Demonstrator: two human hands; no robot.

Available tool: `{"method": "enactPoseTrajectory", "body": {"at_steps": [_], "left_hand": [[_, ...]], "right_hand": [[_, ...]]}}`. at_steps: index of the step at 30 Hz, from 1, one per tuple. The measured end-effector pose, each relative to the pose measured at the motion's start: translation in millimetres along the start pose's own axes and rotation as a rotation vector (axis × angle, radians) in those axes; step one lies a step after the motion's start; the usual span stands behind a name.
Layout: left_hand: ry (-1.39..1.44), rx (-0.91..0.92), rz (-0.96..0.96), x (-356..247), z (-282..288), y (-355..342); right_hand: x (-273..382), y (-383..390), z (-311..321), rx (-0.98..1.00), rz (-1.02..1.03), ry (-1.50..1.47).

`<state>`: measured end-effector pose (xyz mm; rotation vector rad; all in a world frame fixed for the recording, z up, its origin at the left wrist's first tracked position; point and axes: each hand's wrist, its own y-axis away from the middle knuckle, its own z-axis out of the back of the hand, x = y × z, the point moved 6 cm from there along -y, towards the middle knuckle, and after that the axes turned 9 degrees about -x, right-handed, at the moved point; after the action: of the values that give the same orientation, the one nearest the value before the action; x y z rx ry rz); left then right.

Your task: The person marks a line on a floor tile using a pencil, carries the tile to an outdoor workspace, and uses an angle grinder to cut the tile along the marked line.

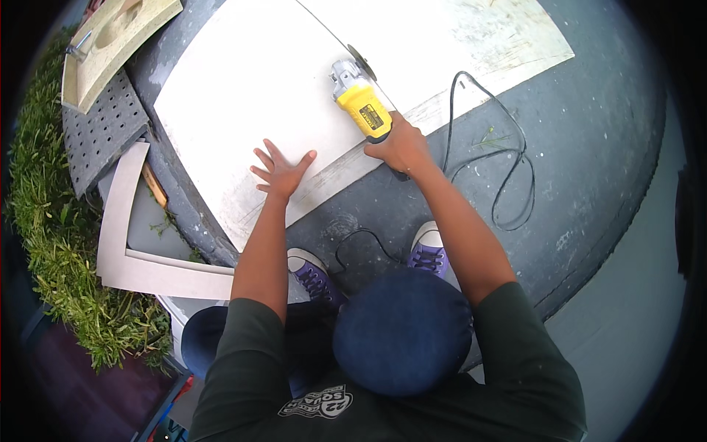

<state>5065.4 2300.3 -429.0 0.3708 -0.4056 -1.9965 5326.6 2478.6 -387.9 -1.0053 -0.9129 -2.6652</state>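
A yellow and grey angle grinder [366,109] is gripped by my right hand [402,147] around its dark rear handle. Its thin cutting disc [361,62] stands on edge at a straight dark line in the large white board [243,81]. That line runs from the disc toward the far edge. Whether the disc is spinning I cannot tell. My left hand [281,171] presses flat on the board's near left part, fingers spread, holding nothing. A black cord [524,147] loops over the ground to the right of the grinder.
My purple shoes [315,276] are just short of the board's near edge on the grey floor [582,147]. At left lie an L-shaped white offcut [118,243], a perforated dark panel [107,129] and a pale wooden piece [88,81] with a metal bolt or tool on it. Green plants [44,221] border that side.
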Motion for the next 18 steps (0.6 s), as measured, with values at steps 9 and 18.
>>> {"method": "enactPoseTrajectory", "body": {"at_steps": [9,18], "left_hand": [[0.01,0.013,0.004,-0.1,-2.9,-0.5],[0.024,0.012,0.003,0.3,-2.2,0.1]], "right_hand": [[11.9,-9.8,2.2,0.012,-0.024,0.009],[8.9,-13.7,-2.2,0.025,-0.029,0.023]]}}
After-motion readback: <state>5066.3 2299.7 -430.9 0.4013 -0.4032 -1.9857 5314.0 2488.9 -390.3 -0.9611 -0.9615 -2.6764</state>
